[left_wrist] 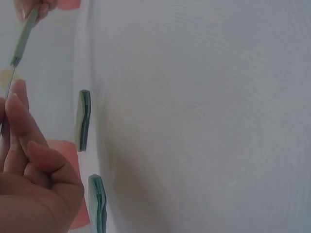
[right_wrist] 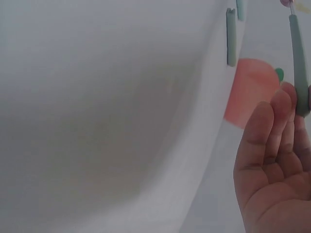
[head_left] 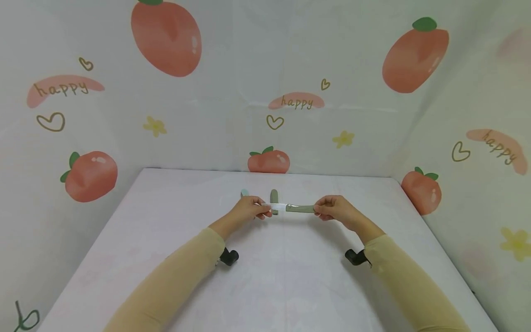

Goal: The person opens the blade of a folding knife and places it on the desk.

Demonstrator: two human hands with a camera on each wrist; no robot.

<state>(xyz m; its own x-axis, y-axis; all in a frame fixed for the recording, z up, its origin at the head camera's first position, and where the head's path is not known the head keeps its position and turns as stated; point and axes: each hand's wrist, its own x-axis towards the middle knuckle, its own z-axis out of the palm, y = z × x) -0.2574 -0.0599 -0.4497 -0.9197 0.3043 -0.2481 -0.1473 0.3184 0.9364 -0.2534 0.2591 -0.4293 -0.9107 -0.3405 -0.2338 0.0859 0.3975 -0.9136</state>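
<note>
A small knife with a green handle (head_left: 300,209) and a bare metal blade (head_left: 279,207) is held level above the table between both hands. My left hand (head_left: 250,207) pinches the blade near its tip, between thumb and fingers. At the other side, my right hand (head_left: 335,209) pinches the butt of the handle (right_wrist: 300,68). Behind the knife, a green, slim handle-shaped piece (head_left: 274,196) with a slot along its edge lies on the table. A similar teal one (left_wrist: 97,204) lies left of it, partly hidden by my left hand in the head view.
The white table (head_left: 282,286) has its back edge just beyond the two pieces. A white curtain printed with red fruit (head_left: 268,161) hangs behind and at both sides. Black wrist cameras (head_left: 229,257) stick out inward from both sleeves.
</note>
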